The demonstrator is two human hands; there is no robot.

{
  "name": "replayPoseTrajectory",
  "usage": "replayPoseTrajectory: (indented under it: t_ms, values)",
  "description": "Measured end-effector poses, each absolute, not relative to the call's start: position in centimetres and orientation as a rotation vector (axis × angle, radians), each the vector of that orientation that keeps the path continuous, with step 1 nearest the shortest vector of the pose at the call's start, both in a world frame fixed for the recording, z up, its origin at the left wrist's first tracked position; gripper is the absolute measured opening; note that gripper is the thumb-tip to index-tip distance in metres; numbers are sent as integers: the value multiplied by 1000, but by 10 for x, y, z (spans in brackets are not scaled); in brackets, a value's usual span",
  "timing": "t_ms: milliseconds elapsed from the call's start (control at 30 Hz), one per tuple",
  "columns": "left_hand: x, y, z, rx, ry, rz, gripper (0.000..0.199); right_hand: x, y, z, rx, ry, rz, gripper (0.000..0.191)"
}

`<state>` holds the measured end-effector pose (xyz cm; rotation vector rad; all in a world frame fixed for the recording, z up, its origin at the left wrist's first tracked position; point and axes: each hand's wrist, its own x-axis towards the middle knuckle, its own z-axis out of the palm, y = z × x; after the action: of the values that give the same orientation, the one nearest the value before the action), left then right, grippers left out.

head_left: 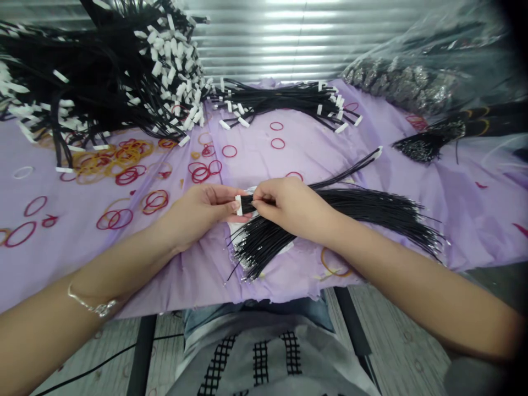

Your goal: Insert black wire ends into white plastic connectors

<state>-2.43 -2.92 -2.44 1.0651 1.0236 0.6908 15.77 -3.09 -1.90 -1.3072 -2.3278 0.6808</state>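
Observation:
My left hand [202, 212] pinches a white plastic connector [238, 205] between thumb and fingers, at the end of a short stretch of black wires [246, 204]. My right hand [291, 206] grips those wires close to the connector, so the fingertips of both hands nearly meet. From there a large fanned bundle of thin black wires [355, 206] spreads right, and a second spray [259, 247] runs down-left toward me, its ends tipped with bare metal. A white paper [236, 228] lies partly hidden beneath them.
A big heap of black wires with white connectors [124, 71] fills the back left, beside a smaller bundle [284, 102]. Red and orange rubber bands [126, 157] lie on the lilac cloth [70, 187]. A clear plastic bag [400, 82] with metallic contents sits back right.

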Motion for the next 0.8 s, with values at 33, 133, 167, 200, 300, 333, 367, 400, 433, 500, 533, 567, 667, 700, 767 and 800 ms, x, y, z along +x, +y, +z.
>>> replayPoseTrajectory:
  t_ms: [33,133,167,200,300,333,367,400,433,500,533,567,667,700,767,800]
  values:
    - [-25,-30,-24,1075,1012,688,20,159,-32,-17,-1283,-2334,636,15]
    - [-27,-31,-22,1103,1012,701,21,166,-37,-7,-1228,-2283,356,11]
    - [-28,-31,-22,1101,1026,717,21,169,-39,-4,-1201,-2289,301,10]
    - [-28,-31,-23,1089,1035,734,20,172,-39,-1,-1168,-2334,306,9]
    - [-29,-29,-25,1018,1018,784,15,178,-39,2,-1046,-2607,541,8]
    - [-29,-28,-26,997,1003,791,14,179,-39,1,-1022,-2676,604,9]
    - [-29,-28,-26,980,992,793,14,178,-39,-1,-1018,-2713,631,10]
    - [-28,-28,-26,969,988,795,14,177,-39,-3,-1024,-2727,632,10]
    - [-28,-28,-26,961,994,795,15,176,-39,-4,-1030,-2732,626,10]
    - [-27,-28,-24,952,1014,792,15,174,-41,-6,-1039,-2742,619,10]
    - [-27,-28,-23,950,1021,790,15,173,-42,-7,-1043,-2752,616,10]
    - [-27,-28,-23,950,1026,790,15,172,-42,-7,-1045,-2765,618,10]
    - [-26,-28,-23,957,1019,790,15,173,-43,-5,-1041,-2780,657,10]
    - [-26,-28,-23,961,1013,789,15,174,-42,-5,-1028,-2772,684,11]
    - [-27,-28,-24,970,995,787,15,175,-41,-3,-1011,-2736,724,15]
    - [-27,-28,-25,974,984,786,15,175,-40,-3,-1016,-2717,726,17]
